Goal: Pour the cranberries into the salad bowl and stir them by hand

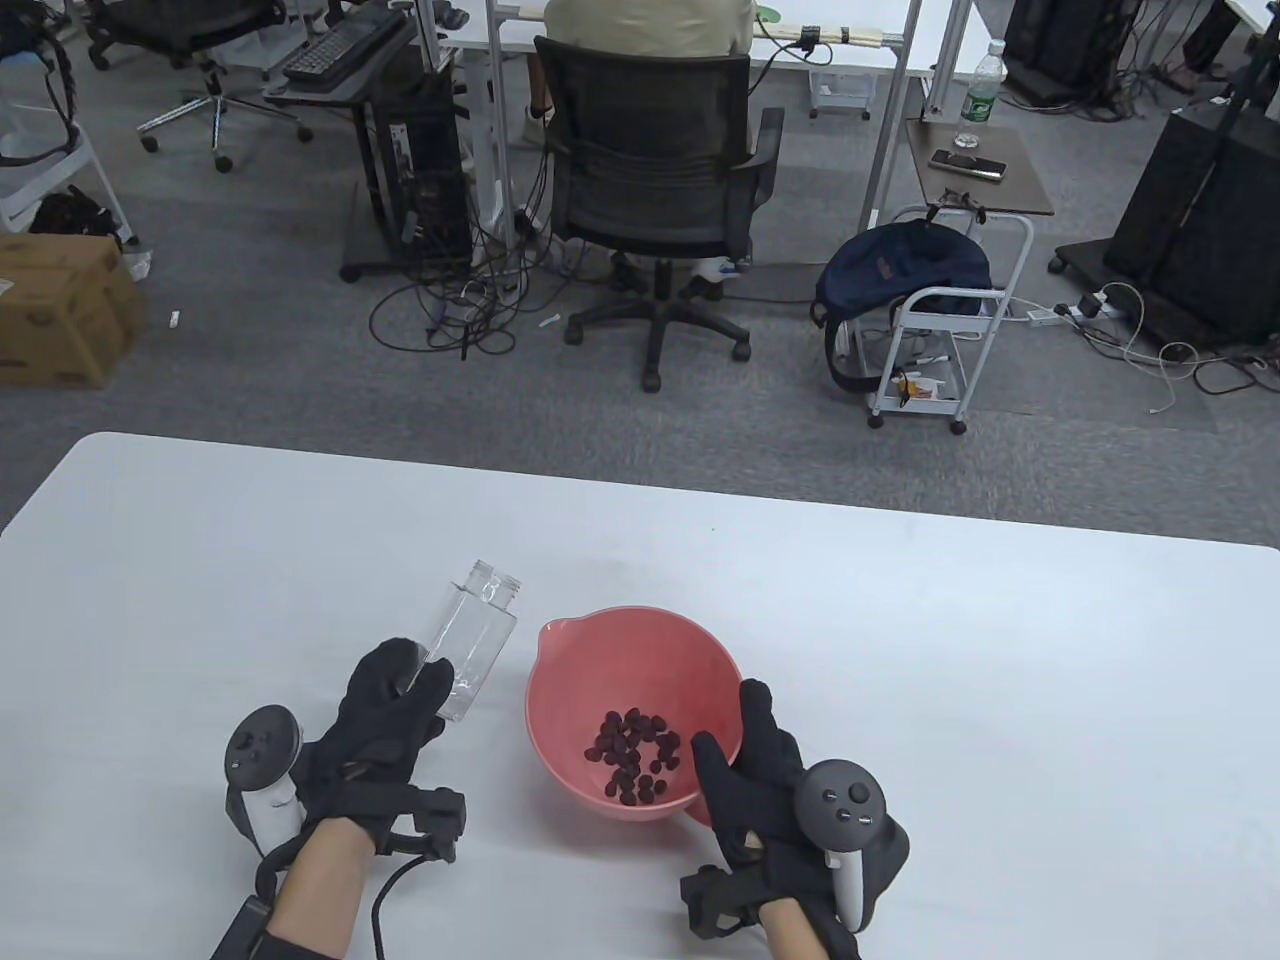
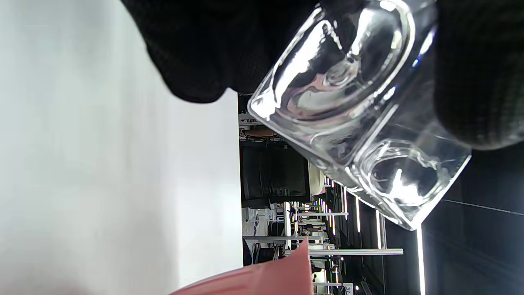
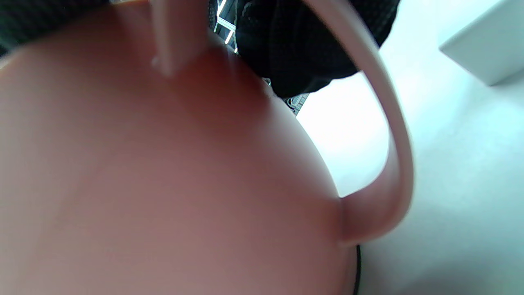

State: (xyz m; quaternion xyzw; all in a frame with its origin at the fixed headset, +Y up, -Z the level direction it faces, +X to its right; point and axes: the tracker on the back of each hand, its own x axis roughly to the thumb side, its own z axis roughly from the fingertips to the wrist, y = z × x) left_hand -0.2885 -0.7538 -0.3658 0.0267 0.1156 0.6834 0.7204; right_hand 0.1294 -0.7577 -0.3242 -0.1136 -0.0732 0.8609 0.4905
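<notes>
A pink salad bowl (image 1: pixel 600 660) stands on the white table (image 1: pixel 900 640), with several dark cranberries (image 1: pixel 634 755) lying in its bottom. My right hand (image 1: pixel 750 770) grips the bowl's near right rim, thumb inside and fingers outside. The right wrist view is filled by the bowl's outer wall (image 3: pixel 163 184) and its handle loop (image 3: pixel 393 164). My left hand (image 1: pixel 395 700) holds an empty clear square bottle (image 1: pixel 472 635) by its base, left of the bowl, mouth tilted up and away. In the left wrist view the bottle's base (image 2: pixel 348 106) is close up between my gloved fingers (image 2: pixel 479 73).
The table's far edge runs across the middle of the table view. Beyond it a person sits on a black office chair (image 1: pixel 655 200) at a desk, with a backpack (image 1: pixel 905 275) on a white cart, cables and a cardboard box (image 1: pixel 60 305) on the floor.
</notes>
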